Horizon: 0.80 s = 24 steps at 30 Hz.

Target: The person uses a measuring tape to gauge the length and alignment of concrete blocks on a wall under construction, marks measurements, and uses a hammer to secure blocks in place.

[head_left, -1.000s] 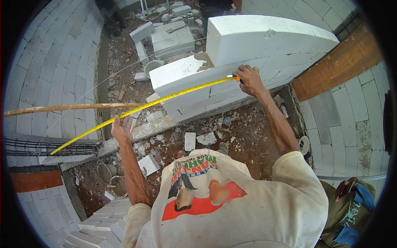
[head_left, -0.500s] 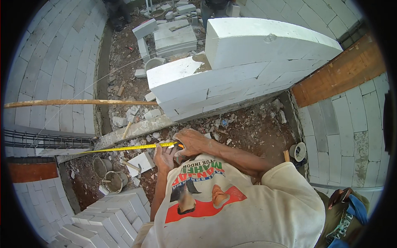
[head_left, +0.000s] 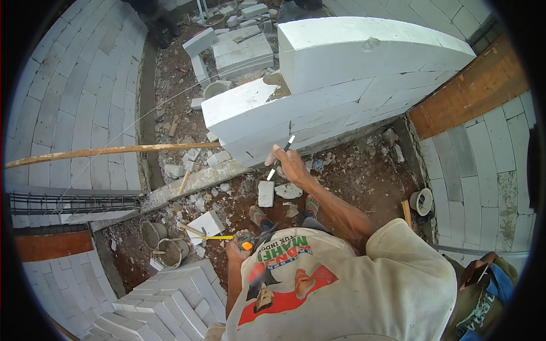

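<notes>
My left hand (head_left: 234, 250) is closed around a black and orange tape measure (head_left: 245, 241), low and close to my body. A short length of yellow blade (head_left: 219, 237) sticks out of it to the left. Up and to the right, my right hand (head_left: 291, 166) grips a white and black marker pen (head_left: 277, 161) between the fingers. The pen is tilted, one end toward the white block wall (head_left: 318, 113) and the other toward the ground. Between the hands a small white block piece (head_left: 265, 194) lies on the dirt near my feet.
Stacked white blocks (head_left: 165, 301) stand at the lower left, beside two buckets (head_left: 170, 251). A wooden strip (head_left: 114, 150) and a thin string cross the left side. Rubble covers the ground. A person's legs (head_left: 156, 20) show at the far left, and another bucket (head_left: 422, 202) stands right.
The long yellow blade that reached left has mostly drawn back into its case. My left hand has come lower with it; my right hand has moved away, up and right, with the pen.
</notes>
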{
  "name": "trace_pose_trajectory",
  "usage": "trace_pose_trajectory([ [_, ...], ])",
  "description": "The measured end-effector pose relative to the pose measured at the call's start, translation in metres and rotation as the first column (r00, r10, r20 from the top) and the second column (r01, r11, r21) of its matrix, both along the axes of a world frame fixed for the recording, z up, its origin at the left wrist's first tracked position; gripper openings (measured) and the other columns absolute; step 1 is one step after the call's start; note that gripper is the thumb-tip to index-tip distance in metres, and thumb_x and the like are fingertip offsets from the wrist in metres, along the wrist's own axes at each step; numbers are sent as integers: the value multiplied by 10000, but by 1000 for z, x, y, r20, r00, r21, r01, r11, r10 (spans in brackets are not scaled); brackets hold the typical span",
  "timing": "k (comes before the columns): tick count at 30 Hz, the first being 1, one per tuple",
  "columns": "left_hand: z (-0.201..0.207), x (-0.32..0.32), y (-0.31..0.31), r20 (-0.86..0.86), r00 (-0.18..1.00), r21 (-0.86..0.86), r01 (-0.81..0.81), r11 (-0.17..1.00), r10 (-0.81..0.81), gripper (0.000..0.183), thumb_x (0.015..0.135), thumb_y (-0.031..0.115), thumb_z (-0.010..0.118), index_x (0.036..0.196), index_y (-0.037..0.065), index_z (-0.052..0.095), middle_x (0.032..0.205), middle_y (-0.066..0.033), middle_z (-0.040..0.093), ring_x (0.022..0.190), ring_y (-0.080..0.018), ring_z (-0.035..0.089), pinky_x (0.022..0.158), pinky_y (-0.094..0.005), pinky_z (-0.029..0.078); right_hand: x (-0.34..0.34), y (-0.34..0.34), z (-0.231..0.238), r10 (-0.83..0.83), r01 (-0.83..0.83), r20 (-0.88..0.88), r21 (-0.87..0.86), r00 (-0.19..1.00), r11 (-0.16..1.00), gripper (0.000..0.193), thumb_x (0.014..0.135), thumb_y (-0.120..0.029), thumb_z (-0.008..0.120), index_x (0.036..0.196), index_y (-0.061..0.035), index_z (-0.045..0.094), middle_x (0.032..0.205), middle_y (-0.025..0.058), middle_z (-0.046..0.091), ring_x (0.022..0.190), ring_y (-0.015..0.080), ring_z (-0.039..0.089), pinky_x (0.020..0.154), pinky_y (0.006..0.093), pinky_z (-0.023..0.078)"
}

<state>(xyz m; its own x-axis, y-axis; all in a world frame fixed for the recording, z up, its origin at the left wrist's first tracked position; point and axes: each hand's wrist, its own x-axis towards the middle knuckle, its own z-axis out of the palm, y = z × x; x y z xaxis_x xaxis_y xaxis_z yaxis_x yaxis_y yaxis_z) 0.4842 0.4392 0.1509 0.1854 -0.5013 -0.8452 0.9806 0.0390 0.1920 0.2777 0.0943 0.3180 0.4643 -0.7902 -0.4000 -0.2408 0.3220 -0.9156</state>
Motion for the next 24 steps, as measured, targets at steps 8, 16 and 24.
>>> trace_pose_trajectory([
  [8, 31, 12, 8, 92, 947, 27, 305, 952, -307, 334, 1086, 361, 501, 1084, 44, 604, 1041, -118, 682, 1016, -307, 665, 1011, -494, 511, 33, 6, 0, -88, 46, 447, 103, 890, 994, 257, 1036, -249, 612, 1083, -5, 675, 841, 82, 710, 685, 135, 675, 595, 291, 529],
  [16, 55, 13, -18, 19, 975, 149, 215, 965, -220, 282, 1074, 356, 560, 1030, 78, 575, 959, -100, 626, 920, -309, 646, 868, -479, 567, 51, 61, -21, -7, -45, 253, 198, 968, 979, 348, 1041, -340, 624, 968, -2, 660, 732, 84, 698, 592, 146, 671, 531, 281, 489],
  [24, 79, 16, -49, 199, 863, 130, 447, 885, -465, 352, 1069, 419, 565, 969, 82, 572, 907, -88, 655, 820, -265, 681, 719, -430, 600, 54, 87, -22, 298, -332, 173, 221, 939, 917, 553, 1082, -524, 469, 839, -49, 617, 594, 7, 511, 474, 112, 500, 455, 295, 386],
])
